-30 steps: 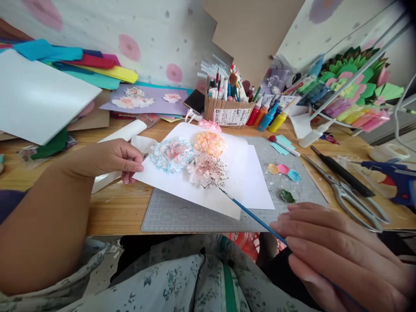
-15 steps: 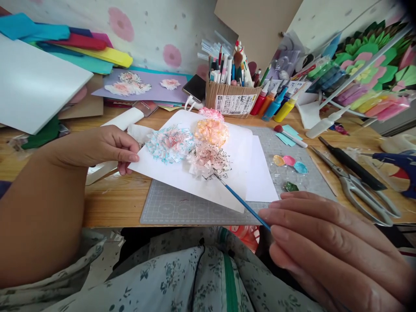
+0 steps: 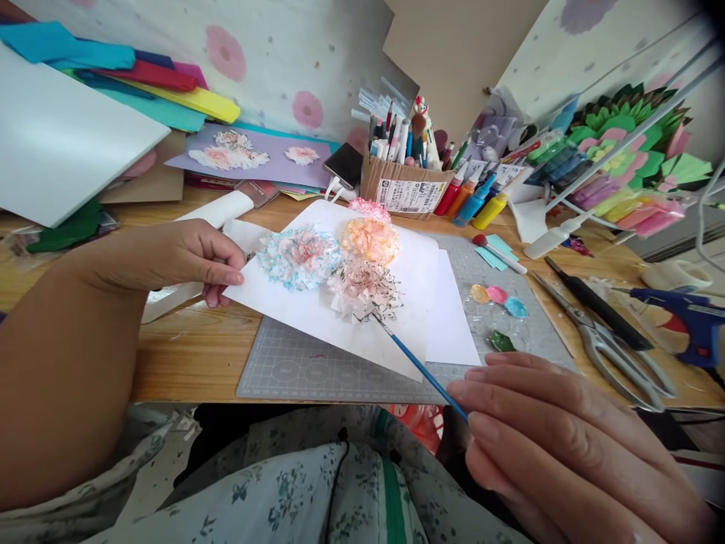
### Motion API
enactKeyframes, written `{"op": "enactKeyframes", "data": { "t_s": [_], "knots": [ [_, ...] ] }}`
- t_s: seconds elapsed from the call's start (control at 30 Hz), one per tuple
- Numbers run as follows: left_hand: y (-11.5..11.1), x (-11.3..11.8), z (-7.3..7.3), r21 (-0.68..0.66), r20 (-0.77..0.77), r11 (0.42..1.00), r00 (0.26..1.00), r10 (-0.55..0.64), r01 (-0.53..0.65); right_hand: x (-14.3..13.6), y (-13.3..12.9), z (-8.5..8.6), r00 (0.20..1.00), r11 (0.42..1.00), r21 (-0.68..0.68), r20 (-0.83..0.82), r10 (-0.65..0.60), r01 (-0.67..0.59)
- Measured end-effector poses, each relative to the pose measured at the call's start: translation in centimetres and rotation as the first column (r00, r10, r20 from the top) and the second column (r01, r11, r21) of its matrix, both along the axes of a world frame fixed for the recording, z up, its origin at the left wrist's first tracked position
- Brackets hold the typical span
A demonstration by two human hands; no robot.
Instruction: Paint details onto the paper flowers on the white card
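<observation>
My left hand (image 3: 212, 264) pinches the left corner of a white paper sheet (image 3: 306, 321), which is tilted up over the grey cutting mat (image 3: 283, 370). On the sheet are ruffled flowers: a blue-edged one (image 3: 300, 257), an orange one (image 3: 371, 239), a pink one (image 3: 369, 209) and a pale one with dark edges (image 3: 365, 289). In my right hand (image 3: 544, 423) is a thin blue paintbrush (image 3: 422, 369). Its tip touches the lower edge of the dark-edged flower.
To the right lie a palette (image 3: 497, 298) with several paints, scissors (image 3: 600, 340) and a blue glue gun (image 3: 691, 317). Behind stand a cardboard box of pens (image 3: 402, 185) and paint bottles (image 3: 470, 200). More ruffled flowers rest on purple paper (image 3: 272, 170).
The camera view has shifted slightly, so the table items appear moved. Both hands keep their holds, and the brush tip remains at the dark-edged flower.
</observation>
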State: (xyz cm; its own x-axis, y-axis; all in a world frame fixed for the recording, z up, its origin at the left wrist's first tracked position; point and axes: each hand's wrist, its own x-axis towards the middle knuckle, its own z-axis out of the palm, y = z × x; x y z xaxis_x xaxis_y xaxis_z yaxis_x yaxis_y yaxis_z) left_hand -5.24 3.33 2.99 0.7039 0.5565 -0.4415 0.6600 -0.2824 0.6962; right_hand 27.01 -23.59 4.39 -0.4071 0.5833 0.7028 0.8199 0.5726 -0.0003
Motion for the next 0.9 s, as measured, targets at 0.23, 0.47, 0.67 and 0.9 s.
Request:
{"op": "enactKeyframes", "data": {
  "t_s": [0.23, 0.47, 0.67, 0.9],
  "knots": [
    [-0.6, 0.2, 0.4, -0.043, 0.014, 0.999, 0.999, 0.029, -0.028, 0.5, -0.2, -0.3, 0.997, 0.997, 0.082, -0.082, -0.004, 0.01],
    [-0.7, 0.3, 0.0, -0.063, 0.032, 0.998, 0.999, 0.031, -0.029, 1.6, -0.8, 0.3, 0.992, 0.998, -0.033, -0.111, -0.052, 0.048],
    [-0.4, 0.4, 0.0, -0.077, 0.038, 0.997, 0.999, 0.004, -0.001, -0.1, -0.6, 0.8, 0.983, 0.997, -0.033, -0.167, -0.08, 0.075],
    [-0.5, 0.5, 0.1, -0.073, 0.059, 0.997, 0.998, 0.013, -0.009, -0.1, -0.6, 2.3, 0.998, 0.997, -0.073, -0.05, -0.03, 0.026]
  ]
}}
